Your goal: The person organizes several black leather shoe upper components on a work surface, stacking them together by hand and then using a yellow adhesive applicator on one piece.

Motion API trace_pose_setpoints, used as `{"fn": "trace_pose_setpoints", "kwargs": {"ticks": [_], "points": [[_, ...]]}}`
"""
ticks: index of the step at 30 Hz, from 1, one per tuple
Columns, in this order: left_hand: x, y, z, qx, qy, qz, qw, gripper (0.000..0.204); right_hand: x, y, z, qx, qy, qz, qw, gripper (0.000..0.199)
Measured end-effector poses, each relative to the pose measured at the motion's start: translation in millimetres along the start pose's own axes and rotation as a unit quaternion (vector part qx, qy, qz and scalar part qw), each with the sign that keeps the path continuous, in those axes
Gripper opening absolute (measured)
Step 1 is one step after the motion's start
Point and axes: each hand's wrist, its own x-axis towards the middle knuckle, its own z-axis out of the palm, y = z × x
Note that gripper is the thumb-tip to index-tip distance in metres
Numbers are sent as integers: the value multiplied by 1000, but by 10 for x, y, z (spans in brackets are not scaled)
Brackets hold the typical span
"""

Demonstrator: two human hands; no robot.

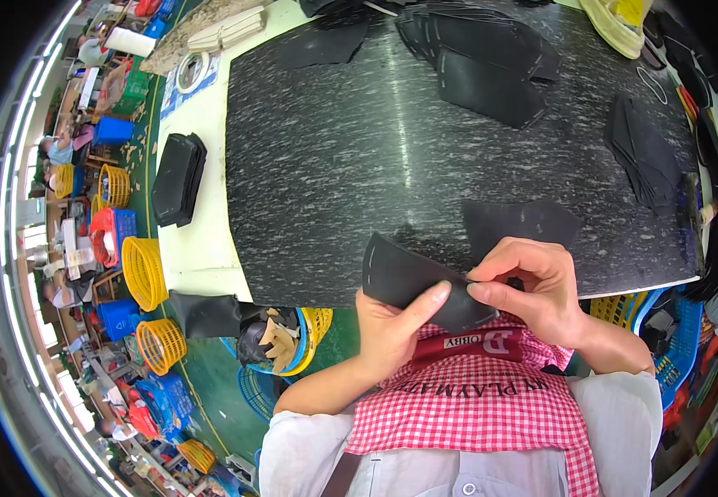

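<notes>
I see both hands working one black cut piece [413, 282], held in the air at the near edge of the counter [202, 248], just over the red checked apron [475, 398]. The left hand [388, 327] supports the piece from below, its grip closed with the thumb pressed on top near the right corner. The right hand [533, 286] pinches that same corner, thumb and forefinger shut tight on the material. A row of small stitch marks runs along the piece's left edge.

On the dark speckled mat [392, 149] lies another black piece [520, 224], just beyond the right hand. A stack of black pieces [483, 58] sits at the far side, and a fanned pile [645, 153] to the right.

My concern: the two grips crowd one corner, so the unsupported left end could droop or fold, and the piece might crease. If either pinch slackens, I judge it could slip off past the counter edge toward the baskets [148, 273] on the floor.
</notes>
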Motion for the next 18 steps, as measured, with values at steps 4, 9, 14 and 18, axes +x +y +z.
{"fn": "trace_pose_setpoints", "kwargs": {"ticks": [4, 9, 14, 18], "points": [[234, 202, -117, 192, -76, 62, 977, 44, -36, -74, -234, 12, -33, 121, 992, 13], [269, 331, 12, 435, -216, 81, 871, 21, -168, -213, -532, -67, -20, 118, 991, 32], [626, 309, 222, 376, -168, 5, 911, 22, 21, -183, -748, -145, 95, 84, 981, 23], [828, 207, 184, 387, -172, -67, 904, 21, 103, -139, -830, -218, 63, 68, 971, 21]]}}
